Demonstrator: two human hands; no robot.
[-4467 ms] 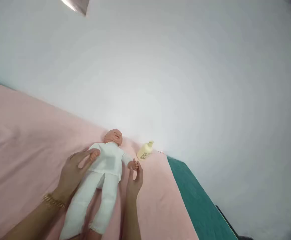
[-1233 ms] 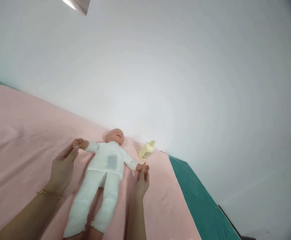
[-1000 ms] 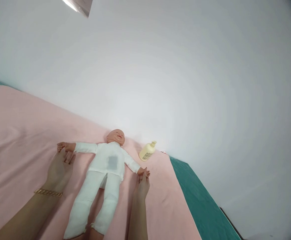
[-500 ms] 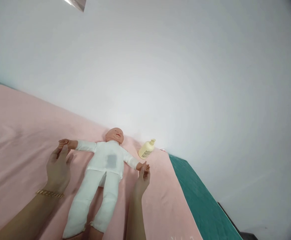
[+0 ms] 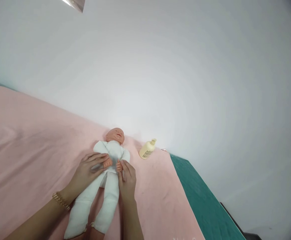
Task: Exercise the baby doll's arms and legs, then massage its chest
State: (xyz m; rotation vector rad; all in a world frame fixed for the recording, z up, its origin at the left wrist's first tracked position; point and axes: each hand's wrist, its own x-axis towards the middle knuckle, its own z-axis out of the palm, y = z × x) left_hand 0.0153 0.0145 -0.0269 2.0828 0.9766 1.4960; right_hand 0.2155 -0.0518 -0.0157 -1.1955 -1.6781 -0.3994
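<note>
Over the belly of the doll [image 5: 113, 151], the left hand [image 5: 89, 171] and right hand [image 5: 127, 176] sit close together, each pinching one of its small wrists. Both arms are folded inward; the legs lie straight, untouched. The doll rests face up on the pink blanket [image 5: 23, 133], lengthwise away from the person, head toward the wall [image 5: 160, 66], a bottle [image 5: 147, 149] near its shoulder.

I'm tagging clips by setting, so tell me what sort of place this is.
Probably an indoor baby-care practice station: a doll in white lies on a pink towel spread over a green mat against a white wall, with a pale yellow bottle beside it.
</note>
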